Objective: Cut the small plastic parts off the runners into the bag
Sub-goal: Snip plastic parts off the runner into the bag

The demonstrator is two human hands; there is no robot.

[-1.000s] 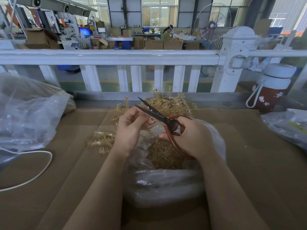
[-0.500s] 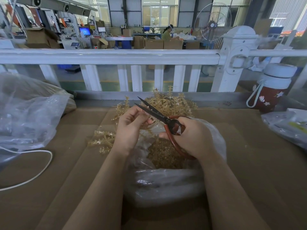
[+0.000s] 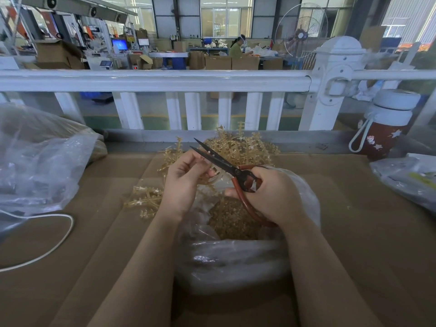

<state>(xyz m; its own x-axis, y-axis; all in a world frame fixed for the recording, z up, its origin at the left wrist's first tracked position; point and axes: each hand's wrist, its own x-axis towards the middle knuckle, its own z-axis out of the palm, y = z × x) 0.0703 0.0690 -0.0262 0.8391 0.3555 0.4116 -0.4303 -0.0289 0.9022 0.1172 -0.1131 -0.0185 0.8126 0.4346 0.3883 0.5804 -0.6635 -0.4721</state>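
The open bag [image 3: 236, 263] sits nearest on the desk [image 3: 354, 232], cut parts [image 3: 230, 220] heaped inside. Above it the right hand [image 3: 274, 194] grips the scissors [image 3: 224, 162], blades parted, while the left hand [image 3: 185, 180] pinches a runner [image 3: 213, 178]. With fingertips this close to the blades, a nick looks possible, and parts cut beyond the bag's mouth could scatter toward the runner pile [image 3: 240, 147].

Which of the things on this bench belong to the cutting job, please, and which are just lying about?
In the job:
- scissors in the right hand
- runner held by the left hand
- open bag of cut parts
- heap of runners behind; a few more left of it

Lying about:
- red bottle
- white cable
- plastic bags far left and far right
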